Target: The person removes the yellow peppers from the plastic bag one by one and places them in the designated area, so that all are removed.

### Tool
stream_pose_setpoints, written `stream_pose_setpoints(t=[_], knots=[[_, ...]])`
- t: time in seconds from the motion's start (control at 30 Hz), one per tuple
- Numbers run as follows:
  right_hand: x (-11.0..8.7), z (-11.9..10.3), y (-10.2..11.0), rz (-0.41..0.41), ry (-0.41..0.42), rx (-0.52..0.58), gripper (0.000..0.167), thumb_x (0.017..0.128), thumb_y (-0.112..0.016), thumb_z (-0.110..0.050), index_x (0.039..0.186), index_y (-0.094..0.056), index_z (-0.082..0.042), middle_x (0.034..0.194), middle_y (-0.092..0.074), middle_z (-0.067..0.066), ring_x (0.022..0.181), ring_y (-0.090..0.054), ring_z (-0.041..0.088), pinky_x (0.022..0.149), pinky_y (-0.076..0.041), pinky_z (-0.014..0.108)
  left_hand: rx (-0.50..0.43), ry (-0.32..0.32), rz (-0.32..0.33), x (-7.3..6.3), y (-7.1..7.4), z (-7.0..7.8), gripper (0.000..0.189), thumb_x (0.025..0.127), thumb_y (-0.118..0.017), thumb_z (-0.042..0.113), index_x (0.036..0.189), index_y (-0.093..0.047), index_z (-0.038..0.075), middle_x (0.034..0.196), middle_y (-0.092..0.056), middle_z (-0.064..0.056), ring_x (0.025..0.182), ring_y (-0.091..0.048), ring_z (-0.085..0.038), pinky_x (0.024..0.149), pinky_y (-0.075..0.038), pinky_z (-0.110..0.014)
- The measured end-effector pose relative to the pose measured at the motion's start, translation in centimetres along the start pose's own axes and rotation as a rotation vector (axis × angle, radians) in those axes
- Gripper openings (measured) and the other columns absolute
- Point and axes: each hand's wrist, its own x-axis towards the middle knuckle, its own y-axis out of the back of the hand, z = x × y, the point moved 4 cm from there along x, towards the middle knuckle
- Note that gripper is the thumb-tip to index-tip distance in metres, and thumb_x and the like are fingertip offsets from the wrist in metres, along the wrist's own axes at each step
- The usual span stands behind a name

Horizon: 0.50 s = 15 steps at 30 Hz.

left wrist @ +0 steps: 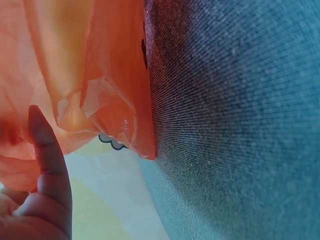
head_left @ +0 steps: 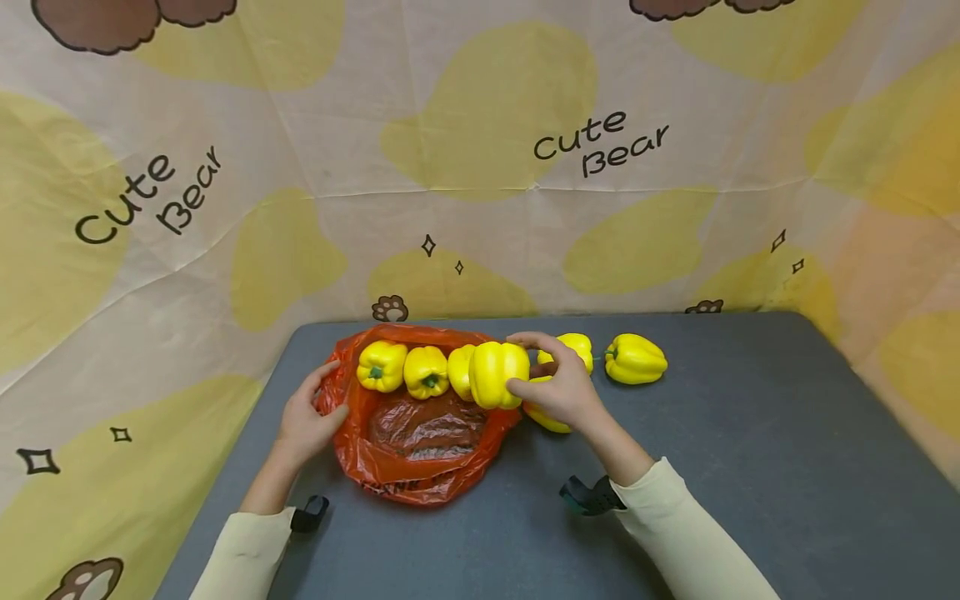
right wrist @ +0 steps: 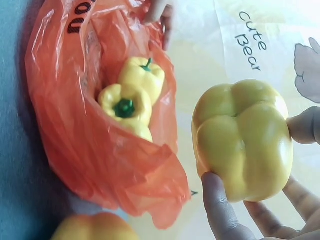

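Note:
My right hand (head_left: 561, 382) holds a yellow bell pepper (head_left: 498, 375) between thumb and fingers, above the right rim of a red plastic bag (head_left: 427, 492). The right wrist view shows this pepper's lobed end toward the camera. Inside the bag sit a bell pepper with a green stem (head_left: 382, 367), another beside it (head_left: 426, 372), and a third (head_left: 460, 372) partly hidden behind the held one. My left hand (head_left: 309, 417) grips the bag's left rim, with the thumb apart from the fingers; the plastic hides some fingertips in the left wrist view.
On the grey table (head_left: 750, 483), right of the bag, lie a whole yellow bell pepper (head_left: 636, 359) and two more partly covered by my right hand, one behind (head_left: 576, 346) and one in front (head_left: 551, 419). A printed cloth (head_left: 480, 225) hangs behind the table.

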Motion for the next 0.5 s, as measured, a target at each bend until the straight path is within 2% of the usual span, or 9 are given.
stream_pose_setpoints(t=[0.17, 0.4, 0.5], knots=[[-0.2, 0.1, 1.2, 0.033, -0.003, -0.020, 0.052, 0.075, -0.075, -0.013, 0.125, -0.061, -0.014, 0.127, -0.055, 0.013, 0.087, -0.062, 0.032, 0.069, -0.057, 0.033, 0.000, -0.007, 0.001, 0.0, -0.1, 0.0, 0.064, 0.083, -0.061, 0.006, 0.144, -0.039, 0.007, 0.136, -0.048, -0.025, 0.104, -0.061, -0.041, 0.079, -0.057, -0.047], [-0.6, 0.2, 2.7, 0.059, -0.016, 0.009, 0.052, 0.076, -0.076, -0.009, 0.126, -0.060, -0.013, 0.127, -0.053, 0.014, 0.085, -0.062, 0.034, 0.066, -0.059, 0.042, -0.010, -0.002, -0.001, 0.0, 0.0, 0.2, 0.064, 0.084, -0.061, 0.005, 0.144, -0.040, 0.008, 0.137, -0.048, -0.025, 0.104, -0.061, -0.040, 0.079, -0.058, -0.044], [-0.8, 0.3, 3.4, 0.067, -0.018, 0.007, 0.053, 0.077, -0.075, -0.008, 0.127, -0.059, -0.012, 0.128, -0.052, 0.015, 0.086, -0.062, 0.034, 0.066, -0.059, 0.041, -0.003, -0.003, 0.003, 0.1, 0.0, 0.3, 0.063, 0.084, -0.062, 0.006, 0.143, -0.040, 0.008, 0.137, -0.048, -0.024, 0.105, -0.061, -0.040, 0.080, -0.057, -0.045]])
